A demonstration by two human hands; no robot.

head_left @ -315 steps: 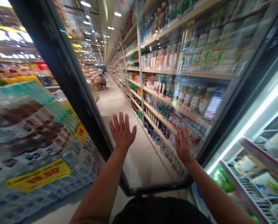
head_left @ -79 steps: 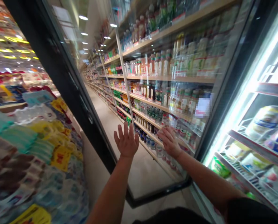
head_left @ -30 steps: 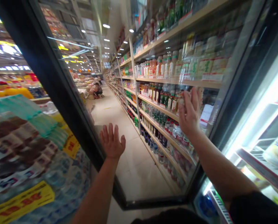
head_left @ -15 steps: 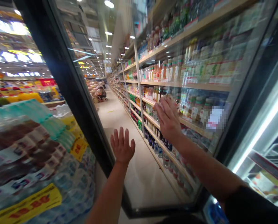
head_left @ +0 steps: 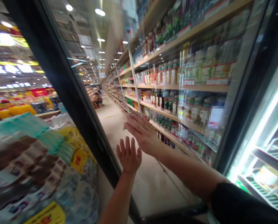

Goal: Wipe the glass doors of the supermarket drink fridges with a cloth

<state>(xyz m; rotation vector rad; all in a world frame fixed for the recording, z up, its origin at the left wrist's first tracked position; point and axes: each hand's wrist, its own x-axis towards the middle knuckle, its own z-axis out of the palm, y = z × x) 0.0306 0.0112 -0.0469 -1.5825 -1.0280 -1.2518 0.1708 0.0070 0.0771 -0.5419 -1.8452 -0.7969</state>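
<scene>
A glass door [head_left: 150, 186] with a black frame stands across my view at a slant. My left hand [head_left: 129, 155] is raised with its palm against the glass and its fingers spread, holding nothing. Above and to its right, my right hand [head_left: 143, 133] lies slanted over the pane with its fingers stretched flat. Under those fingers a thin pale cloth [head_left: 145, 117] shows only at its edges; most of it is hidden. A white label [head_left: 216, 116], blurred out, is at the right side of the pane.
Through the glass are long shelves of bottles [head_left: 167, 73] beside an aisle floor [head_left: 109, 116], with a crouching person [head_left: 97, 99] far down it. Packed drinks [head_left: 19, 174] are stacked on the left. A lit cooler with wire racks [head_left: 267, 180] is at the right.
My right hand has swept left and down across the glass, ending close above my left hand. The left hand has shifted slightly right and down in view, still spread.
</scene>
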